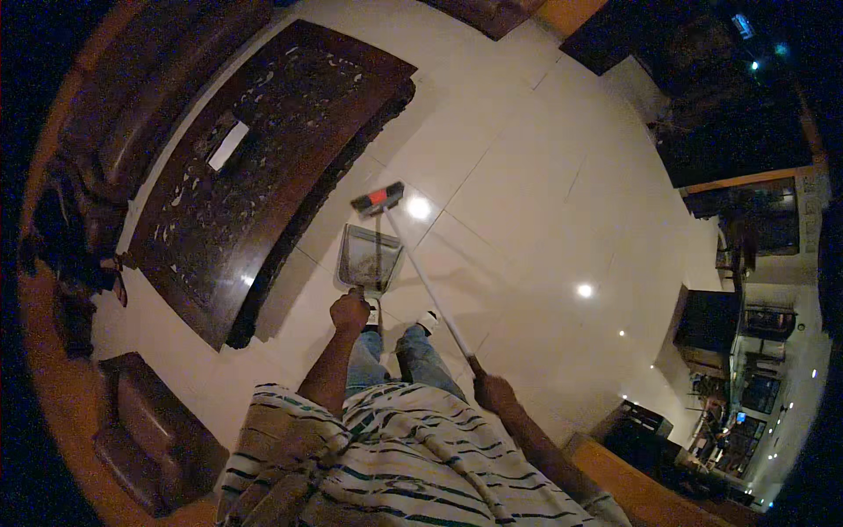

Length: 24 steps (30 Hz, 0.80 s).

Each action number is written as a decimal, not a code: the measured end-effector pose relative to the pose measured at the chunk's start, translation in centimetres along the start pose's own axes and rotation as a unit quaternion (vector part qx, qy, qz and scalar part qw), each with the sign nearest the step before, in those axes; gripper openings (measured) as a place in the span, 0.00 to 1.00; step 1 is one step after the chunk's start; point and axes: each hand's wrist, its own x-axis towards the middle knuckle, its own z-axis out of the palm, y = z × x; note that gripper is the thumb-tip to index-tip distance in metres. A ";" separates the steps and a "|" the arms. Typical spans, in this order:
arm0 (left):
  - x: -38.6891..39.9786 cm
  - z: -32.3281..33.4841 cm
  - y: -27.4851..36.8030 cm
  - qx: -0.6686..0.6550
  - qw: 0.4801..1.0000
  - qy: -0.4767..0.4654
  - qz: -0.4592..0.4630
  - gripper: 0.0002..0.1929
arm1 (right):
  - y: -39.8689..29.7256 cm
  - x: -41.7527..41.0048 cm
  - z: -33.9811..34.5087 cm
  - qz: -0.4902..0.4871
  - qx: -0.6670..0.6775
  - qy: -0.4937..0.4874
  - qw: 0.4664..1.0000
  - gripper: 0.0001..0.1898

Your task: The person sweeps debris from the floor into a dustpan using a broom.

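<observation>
My left hand (350, 312) is closed around the upper end of a dustpan's upright handle, in front of my legs. The dustpan (370, 257) lies on the tiled floor just ahead of my shoes, and dark specks show on its pan. My right hand (495, 394) grips the dark end of a long pale broom handle (428, 283) at my right side. The broom head (377, 197), black with a red middle, is at the floor just beyond the pan's far edge. Whether its bristles touch the pan, I cannot tell.
A dark carved wooden table (290, 191) with a white object (228, 146) on it stands at the left, close to the dustpan. Beyond it is a brown leather sofa (145, 118). A leather seat (155, 435) stands at the lower left. Dark furniture lines the right side.
</observation>
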 end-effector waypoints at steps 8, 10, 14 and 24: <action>-0.1 0.2 0.0 0.009 0.991 0.068 0.114 0.11 | 1.2 -13.7 -2.2 0.043 0.127 -0.073 0.988 0.29; -0.3 0.2 0.0 -0.034 0.996 0.066 0.042 0.12 | 0.9 -13.5 -2.4 0.033 0.132 -0.089 0.987 0.29; -1.6 0.1 -1.5 -0.044 0.997 0.057 0.013 0.12 | -1.7 -9.4 -4.3 0.040 0.127 -0.032 0.991 0.28; -2.5 -0.8 -3.8 -0.076 0.996 0.034 -0.014 0.19 | -6.4 10.6 -5.8 -0.058 0.169 0.091 0.980 0.28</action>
